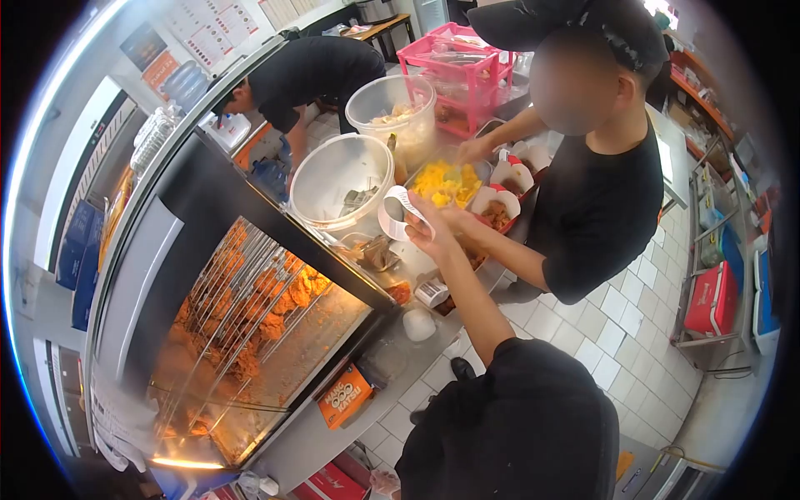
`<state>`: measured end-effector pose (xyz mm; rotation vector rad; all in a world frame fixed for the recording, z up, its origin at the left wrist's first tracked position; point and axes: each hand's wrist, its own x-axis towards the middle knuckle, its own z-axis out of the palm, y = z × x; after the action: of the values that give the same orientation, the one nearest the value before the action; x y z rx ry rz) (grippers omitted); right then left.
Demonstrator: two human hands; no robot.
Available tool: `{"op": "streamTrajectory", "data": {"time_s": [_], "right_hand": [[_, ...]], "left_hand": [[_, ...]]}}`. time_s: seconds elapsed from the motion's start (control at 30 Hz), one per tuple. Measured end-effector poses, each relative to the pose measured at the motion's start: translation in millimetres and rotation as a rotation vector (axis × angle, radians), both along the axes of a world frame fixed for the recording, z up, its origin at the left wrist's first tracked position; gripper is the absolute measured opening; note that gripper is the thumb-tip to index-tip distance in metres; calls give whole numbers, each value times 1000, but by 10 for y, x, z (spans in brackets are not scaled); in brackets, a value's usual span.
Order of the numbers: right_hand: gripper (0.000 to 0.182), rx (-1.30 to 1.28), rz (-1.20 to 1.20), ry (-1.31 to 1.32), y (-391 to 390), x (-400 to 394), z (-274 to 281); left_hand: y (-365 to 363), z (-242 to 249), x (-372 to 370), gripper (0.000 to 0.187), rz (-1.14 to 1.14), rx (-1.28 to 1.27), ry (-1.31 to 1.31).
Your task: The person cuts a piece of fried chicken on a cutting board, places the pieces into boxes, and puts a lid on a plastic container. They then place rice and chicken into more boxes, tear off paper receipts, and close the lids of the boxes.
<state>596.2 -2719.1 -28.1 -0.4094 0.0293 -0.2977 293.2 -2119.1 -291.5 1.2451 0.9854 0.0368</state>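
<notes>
My right hand point(426, 225), at the end of a bare forearm, is closed on a curled white paper receipt point(392, 215). It hangs over the counter, beside a large clear bucket point(304, 187) and just in front of a tub of yellow food point(450, 183). A small part of my left hand point(385, 482) shows low in the picture beside my black shirt; its fingers cannot be made out. A co-worker's hand point(454, 218) is close behind my right hand, near red-and-white food boxes point(500, 208) with brown food in them.
A heated display case point(250, 325) with fried food on racks stands at the left. Behind are a second bucket point(392, 108) and a pink rack point(454, 71). A co-worker in black point(600, 200) stands right; another person point(312, 79) bends over behind. An orange box point(344, 395) sits by the case.
</notes>
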Motion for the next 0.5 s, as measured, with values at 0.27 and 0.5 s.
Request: {"op": "streamTrajectory", "data": {"time_s": [0.27, 0.5], "right_hand": [[13, 78, 91, -131, -2, 27, 78], [24, 130, 114, -44, -69, 103, 105]], "left_hand": [[-182, 35, 197, 25, -63, 64, 48], [-254, 93, 183, 23, -71, 90, 74]]}}
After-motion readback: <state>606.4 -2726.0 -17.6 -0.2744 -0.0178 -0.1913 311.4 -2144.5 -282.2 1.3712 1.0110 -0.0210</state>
